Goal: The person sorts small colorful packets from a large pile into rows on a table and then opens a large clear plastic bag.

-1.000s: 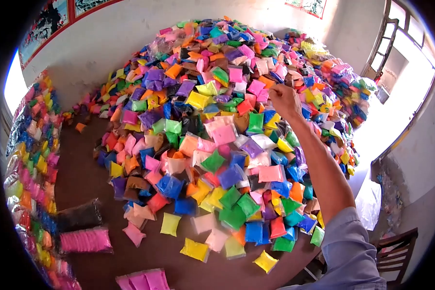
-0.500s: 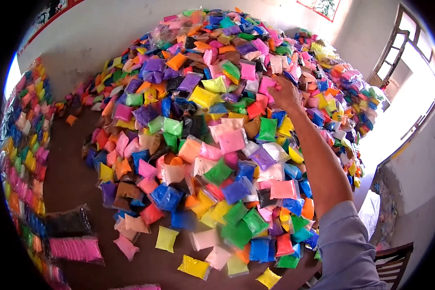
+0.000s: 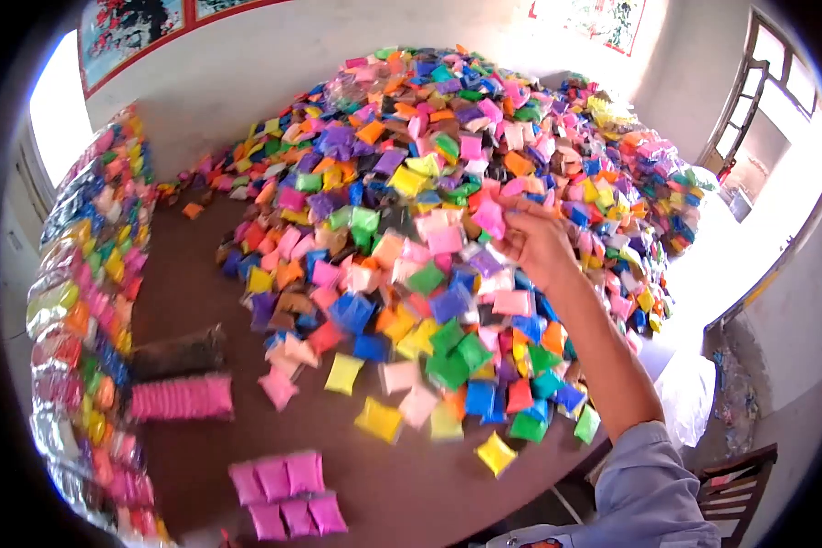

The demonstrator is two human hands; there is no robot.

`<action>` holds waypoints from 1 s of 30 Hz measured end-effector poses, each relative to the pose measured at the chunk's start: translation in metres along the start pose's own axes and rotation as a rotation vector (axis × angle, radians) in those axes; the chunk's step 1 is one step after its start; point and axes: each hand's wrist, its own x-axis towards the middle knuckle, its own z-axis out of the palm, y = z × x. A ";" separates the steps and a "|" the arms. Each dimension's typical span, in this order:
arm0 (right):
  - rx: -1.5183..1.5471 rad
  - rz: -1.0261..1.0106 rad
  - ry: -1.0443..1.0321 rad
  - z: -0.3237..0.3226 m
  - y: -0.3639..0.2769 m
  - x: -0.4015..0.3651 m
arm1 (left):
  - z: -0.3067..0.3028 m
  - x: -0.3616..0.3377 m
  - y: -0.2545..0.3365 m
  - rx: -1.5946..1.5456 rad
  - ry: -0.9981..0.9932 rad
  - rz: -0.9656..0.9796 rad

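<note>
My right hand (image 3: 536,239) is over the right side of a big heap of small coloured packets (image 3: 365,315). Its fingers are closed on the edge of a bright pink packet (image 3: 489,219), which hangs just left of the fingertips. Beneath the hand lie a purple packet (image 3: 486,263) and a salmon-pink packet (image 3: 513,302). Near the table's front, magenta packets (image 3: 288,493) lie in two short rows. My left hand is out of view.
The brown table (image 3: 178,301) carries a pink stack of packets (image 3: 183,398) and a dark bag (image 3: 178,354). Filled clear bags (image 3: 82,320) line the left side. A wooden chair (image 3: 740,493) and a white sack (image 3: 687,393) stand at the right.
My right hand has drawn back from the heap toward me, bringing the pink packet with it. The view has tilted and shifted, showing the magenta rows at the front.
</note>
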 end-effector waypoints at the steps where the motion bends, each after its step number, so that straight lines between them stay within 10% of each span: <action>1: 0.020 0.050 0.013 0.015 0.011 -0.030 | 0.001 0.000 0.000 -0.052 0.053 0.057; 16: 0.199 0.516 -0.108 0.100 0.179 -0.273 | -0.026 0.018 0.034 -0.219 0.030 0.146; 30: -0.424 0.253 -0.064 0.101 0.194 -0.310 | -0.028 0.018 0.037 -0.251 0.055 0.114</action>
